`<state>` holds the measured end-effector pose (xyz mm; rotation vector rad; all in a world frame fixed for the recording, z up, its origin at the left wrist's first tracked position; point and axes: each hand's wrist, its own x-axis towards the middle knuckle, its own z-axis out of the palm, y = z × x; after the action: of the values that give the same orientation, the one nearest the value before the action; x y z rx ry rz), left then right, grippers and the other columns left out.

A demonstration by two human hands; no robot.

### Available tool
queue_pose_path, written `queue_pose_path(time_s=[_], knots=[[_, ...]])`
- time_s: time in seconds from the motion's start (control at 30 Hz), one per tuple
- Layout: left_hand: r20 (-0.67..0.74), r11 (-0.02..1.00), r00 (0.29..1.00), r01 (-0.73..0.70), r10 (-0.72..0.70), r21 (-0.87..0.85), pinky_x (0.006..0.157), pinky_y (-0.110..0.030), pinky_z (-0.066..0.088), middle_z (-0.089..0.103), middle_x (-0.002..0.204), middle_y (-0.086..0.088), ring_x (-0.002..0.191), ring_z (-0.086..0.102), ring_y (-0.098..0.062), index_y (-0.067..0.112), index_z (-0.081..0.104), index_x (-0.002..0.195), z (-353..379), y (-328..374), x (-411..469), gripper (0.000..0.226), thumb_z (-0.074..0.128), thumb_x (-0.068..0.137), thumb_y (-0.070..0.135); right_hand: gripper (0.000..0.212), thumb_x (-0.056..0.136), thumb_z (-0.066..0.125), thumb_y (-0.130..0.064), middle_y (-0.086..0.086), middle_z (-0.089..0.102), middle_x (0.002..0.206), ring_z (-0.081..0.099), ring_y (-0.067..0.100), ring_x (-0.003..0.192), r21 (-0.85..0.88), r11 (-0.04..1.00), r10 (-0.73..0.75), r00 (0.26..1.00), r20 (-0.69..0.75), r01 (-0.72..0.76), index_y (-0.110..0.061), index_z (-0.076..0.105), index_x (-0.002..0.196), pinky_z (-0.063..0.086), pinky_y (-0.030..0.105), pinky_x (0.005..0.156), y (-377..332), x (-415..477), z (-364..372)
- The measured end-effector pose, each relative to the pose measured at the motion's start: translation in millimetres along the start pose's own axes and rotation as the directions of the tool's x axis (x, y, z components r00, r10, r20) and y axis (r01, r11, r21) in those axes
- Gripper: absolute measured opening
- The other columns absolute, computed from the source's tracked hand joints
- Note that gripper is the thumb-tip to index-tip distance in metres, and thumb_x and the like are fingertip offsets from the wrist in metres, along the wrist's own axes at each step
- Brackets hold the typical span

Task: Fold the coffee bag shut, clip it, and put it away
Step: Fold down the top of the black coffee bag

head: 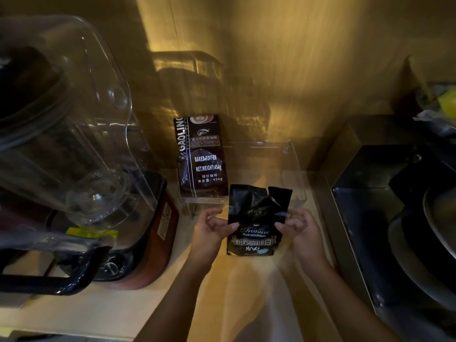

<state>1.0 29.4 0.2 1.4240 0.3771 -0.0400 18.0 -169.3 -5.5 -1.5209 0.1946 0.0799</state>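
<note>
I observe a small black coffee bag (pixel 255 218), labelled Treasure Blue Mountain, held upright just above the pale surface (pixel 98 314). My left hand (pixel 209 230) pinches its left edge, the fingers closed on the foil; my right hand (pixel 299 230) pinches the right edge likewise. The bag's top is open and torn, with a split that leaves a separate flap at the upper right. Its contents I cannot see.

Behind it a clear plastic tray (pixel 293 169) stands against the wall. A larger dark bag (pixel 201 156), marked Baked Coffee, net weight 454 g, stands upright in the tray's left end; the rest of the tray holds nothing I can make out.

At left a blender (pixel 148 230) with a clear jug (pixel 74 119) stands near. At right, a dark sink (pixel 394 218) holds a pan; detail there is dim.
</note>
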Motion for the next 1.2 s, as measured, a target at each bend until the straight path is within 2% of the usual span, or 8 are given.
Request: queue_pose_path(time_s=[0.27, 0.4, 0.57, 0.7, 0.83, 0.93, 1.03, 1.2], knots=[[0.228, 0.972, 0.974, -0.057, 0.004, 0.228, 0.075, -0.029, 0.054, 0.059, 0.113, -0.019, 0.109, 0.053, -0.029, 0.008, 0.068, 0.092, 4, 6, -5, 0.03, 0.076, 0.063, 0.002, 0.018, 0.066, 0.071, 0.007, 0.017, 0.063, 0.074, 0.061, 0.028, 0.07, -0.152, 0.987, 0.077, 0.986, 0.145, -0.055, 0.01, 0.065, 0.083, 0.049, 0.016, 0.058, -10, 0, -1], [0.197, 0.928, 0.975, -0.164, 0.101, 0.335, 0.087, -0.058, 0.046, 0.056, 0.101, -0.02, 0.102, 0.052, -0.037, 0.019, 0.07, 0.081, 6, -6, -26, 0.027, 0.079, 0.061, 0.002, 0.031, 0.062, 0.073, 0.01, 0.013, 0.053, 0.081, 0.057, 0.016, 0.075, -0.238, 0.971, 0.055, 0.967, 0.247, 0.006, -0.02, 0.068, 0.058, 0.046, 0.022, 0.069, -9, -18, -9], [0.199, 0.762, 0.954, -0.3, 0.225, 0.574, 0.073, -0.029, 0.023, 0.035, 0.074, 0.011, 0.08, 0.035, -0.003, 0.062, 0.057, 0.072, -6, -34, -59, 0.042, 0.075, 0.065, 0.025, 0.029, 0.066, 0.068, 0.013, 0.0, 0.044, 0.069, 0.055, 0.004, 0.064, -0.308, 0.944, 0.014, 0.917, 0.399, 0.119, -0.015, 0.073, 0.074, 0.048, 0.02, 0.062, 3, -50, -15], [0.235, 0.694, 0.944, -0.329, 0.231, 0.64, 0.075, -0.024, 0.027, 0.038, 0.067, 0.014, 0.071, 0.041, -0.005, 0.05, 0.061, 0.097, -11, -46, -79, 0.045, 0.073, 0.068, 0.018, 0.035, 0.066, 0.056, 0.024, 0.015, 0.065, 0.08, 0.066, -0.001, 0.06, -0.157, 0.987, 0.074, 0.936, 0.345, -0.021, -0.006, 0.07, 0.078, 0.054, 0.013, 0.056, 12, -70, -15], [0.264, 0.848, 0.965, -0.141, 0.001, 0.511, 0.071, -0.041, 0.052, 0.068, 0.078, 0.002, 0.076, 0.064, -0.017, 0.036, 0.067, 0.099, -19, -39, -89, 0.038, 0.071, 0.073, 0.008, 0.043, 0.073, 0.055, 0.019, 0.006, 0.071, 0.077, 0.066, 0.006, 0.059, -0.149, 0.97, 0.233, 0.896, 0.379, -0.19, -0.017, 0.068, 0.092, 0.05, 0.011, 0.054, 16, -76, -26], [0.314, 0.907, 0.937, 0.008, -0.154, 0.421, 0.053, -0.014, 0.048, 0.07, 0.063, 0.015, 0.057, 0.06, 0.004, 0.04, 0.064, 0.102, -21, -34, -92, 0.04, 0.063, 0.08, 0.006, 0.046, 0.073, 0.055, 0.016, 0.005, 0.073, 0.067, 0.065, 0.021, 0.055, -0.131, 0.938, 0.345, 0.826, 0.446, -0.32, -0.02, 0.069, 0.098, 0.049, 0.021, 0.042, 17, -76, -33], [0.338, 0.929, 0.907, 0.126, -0.25, 0.348, 0.035, -0.016, 0.042, 0.067, 0.053, 0.006, 0.038, 0.052, -0.006, 0.043, 0.058, 0.109, -21, -31, -94, 0.042, 0.055, 0.087, 0.007, 0.042, 0.075, 0.058, 0.011, 0.005, 0.076, 0.086, 0.07, 0.031, 0.076, -0.144, 0.937, 0.348, 0.798, 0.492, -0.319, -0.021, 0.069, 0.099, 0.053, 0.028, 0.046, 14, -75, -28], [0.348, 0.945, 0.88, 0.282, -0.323, 0.163, 0.057, -0.031, 0.059, 0.073, 0.074, -0.006, 0.063, 0.067, -0.024, 0.019, 0.068, 0.1, -14, -35, -95, 0.039, 0.06, 0.075, -0.01, 0.032, 0.082, 0.052, 0.005, -0.003, 0.074, 0.085, 0.07, 0.02, 0.072, -0.21, 0.91, 0.415, 0.773, 0.481, -0.358, -0.016, 0.07, 0.096, 0.054, 0.028, 0.046, 13, -76, -14]])
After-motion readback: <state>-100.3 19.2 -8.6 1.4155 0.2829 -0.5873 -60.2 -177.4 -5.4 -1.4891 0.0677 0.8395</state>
